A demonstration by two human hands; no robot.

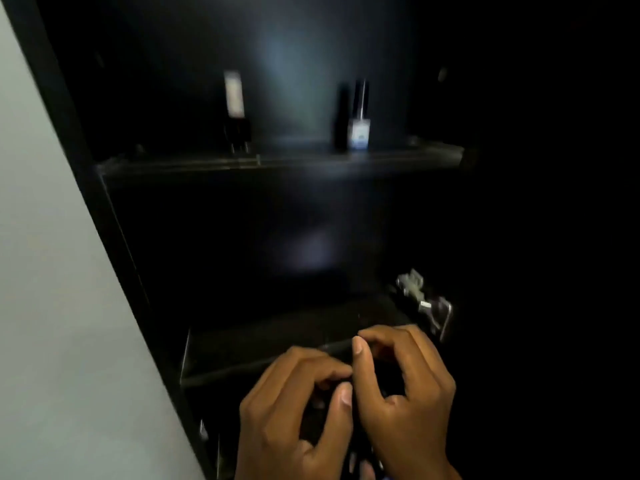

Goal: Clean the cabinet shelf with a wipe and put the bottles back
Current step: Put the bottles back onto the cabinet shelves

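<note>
Bottles (359, 116) stand upright on the upper cabinet shelf (277, 162). Below, my left hand (294, 410) and right hand (405, 386) curl together around something dark; what, I cannot tell.

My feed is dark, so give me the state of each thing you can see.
Small clear bottle with blue label: upright on the upper shelf.
Dark bottle with pale label: upright, left end.
Left hand: fingers curled; contents unclear.
Right hand: fingers pinched; contents unclear.

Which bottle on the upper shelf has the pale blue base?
The right-hand bottle: pale blue base, dark cap. The left bottle is dark-bodied with a light top.
</note>
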